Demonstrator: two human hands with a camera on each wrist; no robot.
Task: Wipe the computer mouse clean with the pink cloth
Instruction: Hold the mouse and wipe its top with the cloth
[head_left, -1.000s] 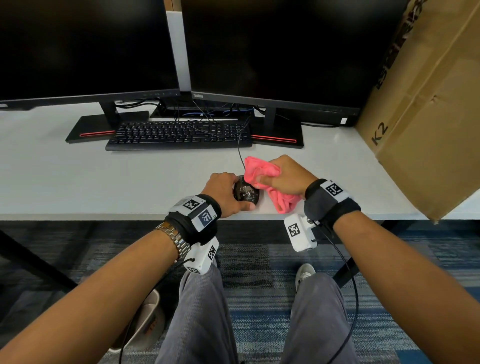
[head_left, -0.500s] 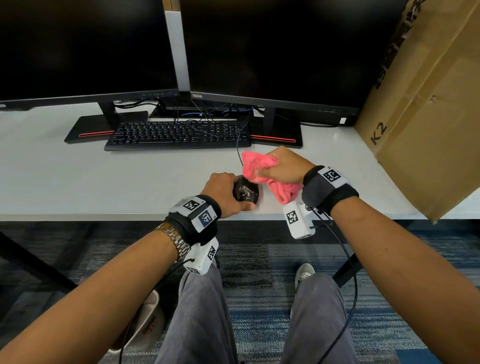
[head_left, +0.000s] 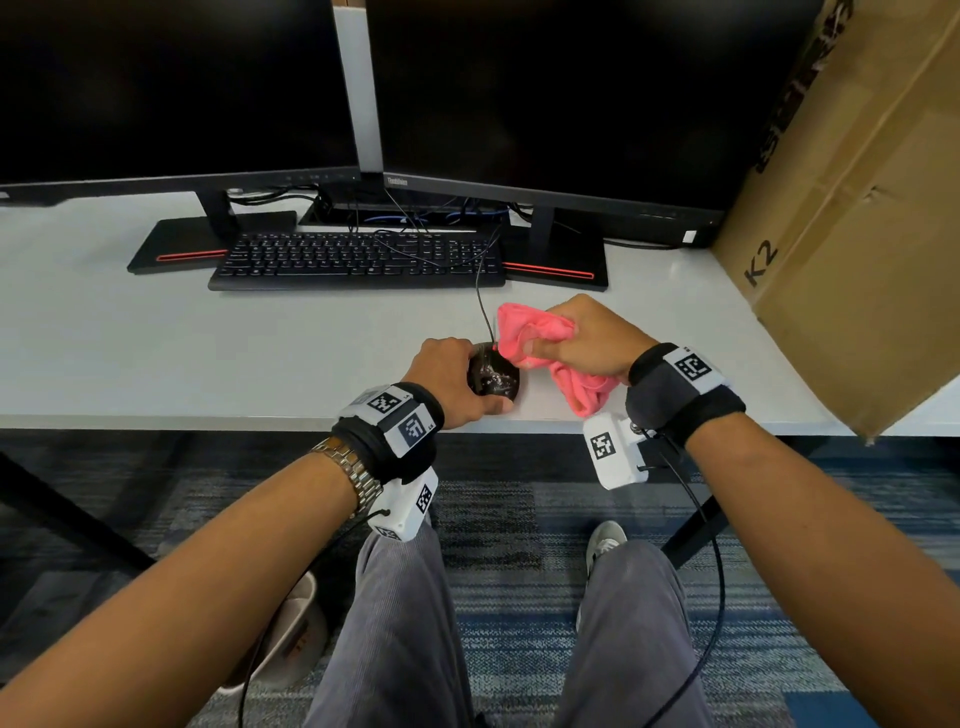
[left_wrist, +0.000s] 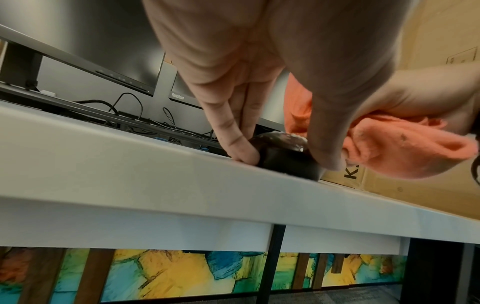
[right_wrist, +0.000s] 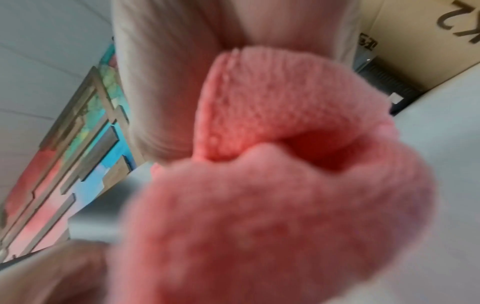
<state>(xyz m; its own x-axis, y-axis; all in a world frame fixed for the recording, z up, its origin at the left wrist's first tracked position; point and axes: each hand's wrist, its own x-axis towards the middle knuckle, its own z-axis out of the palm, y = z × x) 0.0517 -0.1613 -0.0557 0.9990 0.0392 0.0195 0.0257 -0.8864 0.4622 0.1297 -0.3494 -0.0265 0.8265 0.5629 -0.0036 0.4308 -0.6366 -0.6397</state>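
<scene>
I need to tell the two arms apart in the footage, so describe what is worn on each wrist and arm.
Both forearms are bare, with no sleeves. The left wrist has a black strap with white square-code tags, a white camera box below it and a metal watch. The right wrist has a matching strap, tags and box, with a black cable trailing down.

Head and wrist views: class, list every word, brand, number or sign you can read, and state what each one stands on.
"ThinkVision": bezel of the right monitor, also legible in the left wrist view.
"K2": side of the cardboard box; upside down in the right wrist view.
Large dark lettering higher on the box: cut off, unreadable.
Keyboard key legends: too small to read.
Wrist bands: square black-and-white code markers only; tiny characters beside them unreadable.
</scene>
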